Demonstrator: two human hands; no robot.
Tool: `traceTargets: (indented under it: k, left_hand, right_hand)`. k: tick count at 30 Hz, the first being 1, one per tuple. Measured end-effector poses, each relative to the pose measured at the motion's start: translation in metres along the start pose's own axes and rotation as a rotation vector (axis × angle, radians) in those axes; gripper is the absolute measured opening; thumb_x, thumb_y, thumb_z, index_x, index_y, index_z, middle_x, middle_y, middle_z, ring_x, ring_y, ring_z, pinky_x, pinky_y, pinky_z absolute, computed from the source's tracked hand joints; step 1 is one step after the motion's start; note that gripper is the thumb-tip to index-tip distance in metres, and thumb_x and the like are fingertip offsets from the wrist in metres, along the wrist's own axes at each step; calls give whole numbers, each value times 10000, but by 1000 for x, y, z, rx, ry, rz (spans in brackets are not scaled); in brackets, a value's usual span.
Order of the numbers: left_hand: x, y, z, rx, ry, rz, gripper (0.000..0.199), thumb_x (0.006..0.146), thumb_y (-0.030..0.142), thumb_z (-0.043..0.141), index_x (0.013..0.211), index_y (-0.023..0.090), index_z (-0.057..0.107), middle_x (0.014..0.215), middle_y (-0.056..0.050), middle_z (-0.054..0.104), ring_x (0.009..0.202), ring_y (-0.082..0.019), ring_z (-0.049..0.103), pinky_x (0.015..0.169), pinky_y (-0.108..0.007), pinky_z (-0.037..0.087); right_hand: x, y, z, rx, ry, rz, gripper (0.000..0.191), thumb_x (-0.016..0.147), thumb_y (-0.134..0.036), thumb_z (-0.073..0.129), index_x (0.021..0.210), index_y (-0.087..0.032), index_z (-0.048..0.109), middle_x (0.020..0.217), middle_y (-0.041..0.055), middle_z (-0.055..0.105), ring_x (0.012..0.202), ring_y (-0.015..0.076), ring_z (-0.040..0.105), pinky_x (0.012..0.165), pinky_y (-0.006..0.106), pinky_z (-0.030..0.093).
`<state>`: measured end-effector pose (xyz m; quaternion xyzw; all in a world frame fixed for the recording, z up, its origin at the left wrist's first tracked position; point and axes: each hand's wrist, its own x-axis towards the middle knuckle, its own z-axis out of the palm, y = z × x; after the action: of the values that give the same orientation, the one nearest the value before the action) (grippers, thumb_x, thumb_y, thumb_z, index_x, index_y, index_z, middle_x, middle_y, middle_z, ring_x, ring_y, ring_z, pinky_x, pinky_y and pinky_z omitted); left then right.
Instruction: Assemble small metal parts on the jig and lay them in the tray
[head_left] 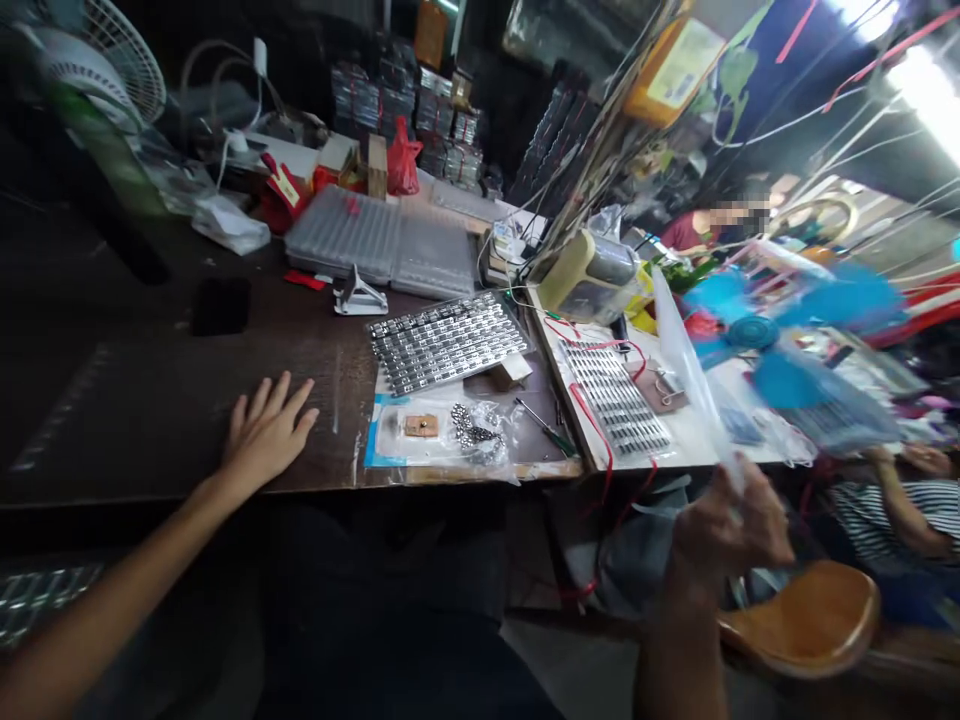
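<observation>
My left hand [270, 428] lies flat on the dark tabletop [150, 400], fingers spread, holding nothing. Off to the right, my right hand [735, 520] is closed on the lower end of a translucent plastic sheet [694, 365], raised and seen nearly edge-on. Between the hands, a tray of shiny metal parts [450, 343] rests tilted on a small block [512, 371]. In front of it a clear plastic bag [390, 435] carries a small tan piece [421, 426] and a heap of small metal parts [474, 428]. A screwdriver [551, 430] lies beside them.
A second tray of metal parts [615, 398] with red ties sits on the white table to the right. Ribbed clear trays [345, 235] lie behind. A blue-bladed fan [752, 332] stands at right, near a wooden stool [810, 615]. Other people sit beyond.
</observation>
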<state>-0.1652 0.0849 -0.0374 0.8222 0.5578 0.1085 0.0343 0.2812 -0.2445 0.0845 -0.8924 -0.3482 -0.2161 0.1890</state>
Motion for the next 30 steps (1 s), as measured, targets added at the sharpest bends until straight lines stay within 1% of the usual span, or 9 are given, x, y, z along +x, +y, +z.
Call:
traceTargets:
  k: [3,5,8,12,17,20,23,27,30]
  left_hand:
    - [10,13,4,-55,42,-5,562,975,388,340,1499,214,449,1591,-123,349,1483,-355,303,1187,-579,246]
    - [13,18,8,-83,70,-20,564,970,387,347,1493,209,459,1588,-130,355,1482,-364,299,1185,-591,239]
    - [16,23,13,-106,98,-26,559,972,378,344,1481,188,477,1593,-144,341,1487,-376,277,1188,-598,215]
    - [16,24,15,-140,122,-24,542,973,370,360,1461,184,504,1591,-147,345,1485,-367,285,1192,-578,210]
    - [17,21,17,-167,138,-28,534,972,381,377,1452,191,513,1589,-138,355,1484,-356,290,1191,-559,215]
    - [17,21,20,-190,141,-32,529,971,388,387,1445,195,522,1587,-135,361,1489,-349,282,1196,-544,207]
    - [18,20,21,-210,131,-39,525,975,394,388,1448,207,515,1591,-124,358,1497,-339,266,1203,-534,187]
    - [21,21,19,-265,106,-34,537,981,390,392,1464,180,492,1604,-150,320,1505,-352,235,1204,-549,145]
    - [25,24,19,-286,94,-54,533,972,397,426,1459,192,498,1602,-143,329,1499,-355,244,1197,-548,155]
  right_hand:
    - [-13,-6,13,-10,138,86,658,912,-467,177,1569,-442,177,1389,162,590,1371,369,446,1117,620,364]
    - [-14,-8,19,-8,146,89,614,900,-462,250,1505,-499,348,1294,99,672,1322,337,513,1090,569,427]
    - [-14,-9,29,-3,99,51,578,888,-456,278,1421,-513,494,1231,54,711,1286,320,551,1088,544,443]
    - [-9,-15,48,0,27,-13,552,894,-459,261,1315,-496,616,1224,32,719,1255,306,587,1088,512,440]
    - [2,-30,74,-15,-60,-51,524,893,-392,300,1253,-433,678,1308,28,677,1281,324,566,1092,517,412]
    - [6,-36,83,-28,-99,-60,502,888,-372,323,1244,-443,670,1354,15,649,1281,333,561,1067,534,415]
    - [9,-38,87,-34,-129,-72,509,873,-357,333,1263,-455,645,1378,26,632,1301,352,539,1056,574,394]
    - [10,-38,88,-4,-170,-95,587,822,-328,355,1355,-359,597,1398,119,607,1342,397,490,1077,618,336]
    - [7,-42,83,47,-152,-95,647,811,-356,361,1441,-337,508,1446,138,559,1372,425,443,1090,651,302]
